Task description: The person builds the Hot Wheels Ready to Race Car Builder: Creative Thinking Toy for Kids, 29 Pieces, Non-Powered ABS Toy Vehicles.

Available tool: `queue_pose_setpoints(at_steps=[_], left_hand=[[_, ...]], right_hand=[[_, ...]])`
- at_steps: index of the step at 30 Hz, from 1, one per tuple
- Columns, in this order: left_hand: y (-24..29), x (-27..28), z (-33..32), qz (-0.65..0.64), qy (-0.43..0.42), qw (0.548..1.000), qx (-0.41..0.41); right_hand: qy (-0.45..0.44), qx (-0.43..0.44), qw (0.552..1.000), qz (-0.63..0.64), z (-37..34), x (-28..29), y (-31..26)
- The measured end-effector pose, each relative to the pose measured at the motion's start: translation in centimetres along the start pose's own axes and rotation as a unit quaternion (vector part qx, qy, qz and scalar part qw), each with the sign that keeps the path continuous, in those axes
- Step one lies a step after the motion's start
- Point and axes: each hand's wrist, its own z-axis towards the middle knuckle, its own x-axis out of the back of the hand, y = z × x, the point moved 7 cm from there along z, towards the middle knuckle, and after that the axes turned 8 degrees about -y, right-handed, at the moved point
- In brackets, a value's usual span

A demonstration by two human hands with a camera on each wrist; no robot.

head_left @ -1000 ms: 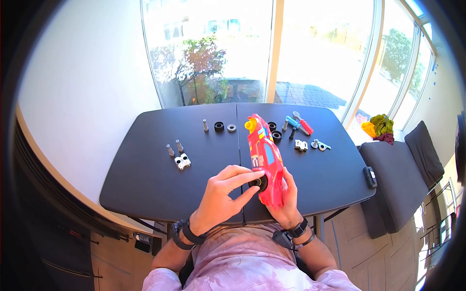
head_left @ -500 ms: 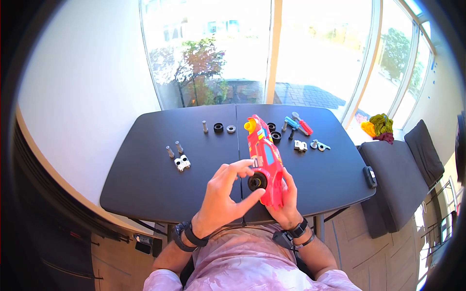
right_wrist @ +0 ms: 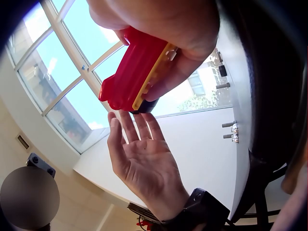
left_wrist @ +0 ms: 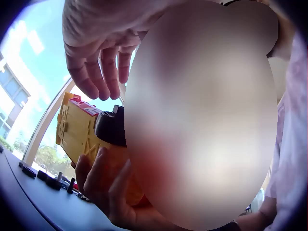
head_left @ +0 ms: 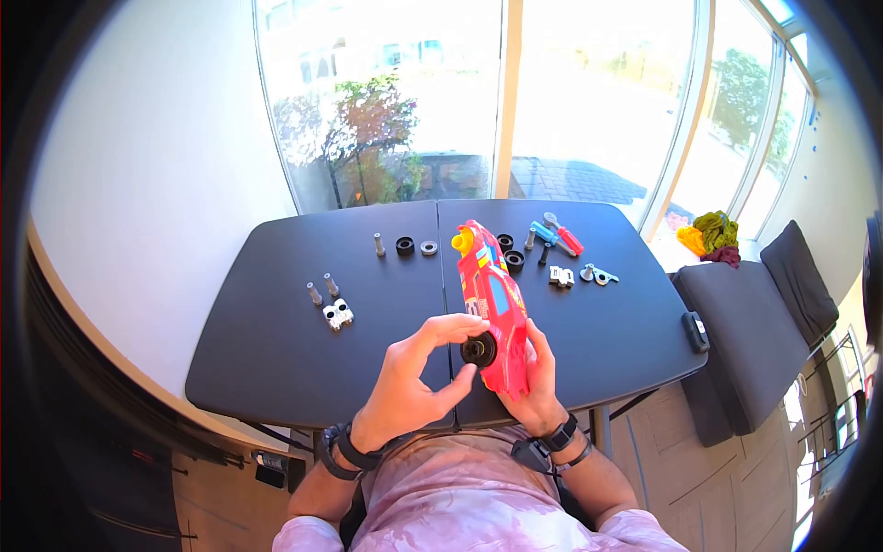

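My right hand grips a red toy car body with a yellow nose piece, raised over the table's near edge. The car's yellow underside shows in the left wrist view. A black wheel sits on the car's side facing left. My left hand is held beside that wheel, index finger near its upper rim and thumb near its lower rim. Seen from the left wrist, the other fingers reach out loosely above the wheel, apart from it; a blurred patch covers the thumb there.
On the dark folding table lie grey bolts, a silver part with two black holes, black wheels, a grey ring, a silver block and red-handled and blue-handled tools. A black device lies at the right edge.
My left fingers came off the wheel and spread apart, then moved back in around its rim. My right hand has kept its grip on the car, and the head view has shifted slightly.
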Motion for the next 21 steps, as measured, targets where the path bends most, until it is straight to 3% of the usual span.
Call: queue_pose_setpoints(at_steps=[1, 4, 7, 10, 13, 16, 19, 21], left_hand=[[0.5, 0.1, 0.0, 0.021, 0.003, 1.000, -0.013], [-1.1, 0.3, -0.3, 0.099, -0.013, 0.993, 0.070], [-1.2, -0.3, -0.2, -0.035, -0.010, 0.999, 0.034], [0.8, 0.2, 0.1, 0.037, 0.025, 0.999, -0.005], [-1.1, 0.3, -0.3, 0.087, -0.012, 0.993, 0.082], [-1.0, -0.3, -0.3, -0.009, -0.010, 0.999, 0.030], [0.8, 0.2, 0.0, 0.037, 0.019, 0.999, -0.007], [0.2, 0.4, 0.0, 0.090, 0.013, 0.995, 0.050]], right_hand=[[0.004, 0.001, 1.000, -0.002, 0.0, -0.2, 0.0], [-0.026, -0.012, 1.000, 0.001, 0.0, 0.7, 0.1], [-0.009, -0.002, 1.000, 0.004, 0.1, 0.7, 0.2], [0.013, 0.003, 1.000, -0.003, 0.0, -0.4, 0.0], [-0.012, -0.007, 1.000, -0.004, 0.0, 0.5, 0.1], [-0.026, -0.013, 1.000, -0.003, -0.1, 0.4, 0.1], [0.022, 0.012, 1.000, -0.015, 0.0, -0.6, 0.0], [-0.002, -0.004, 1.000, -0.009, -0.1, 0.2, 0.1]])
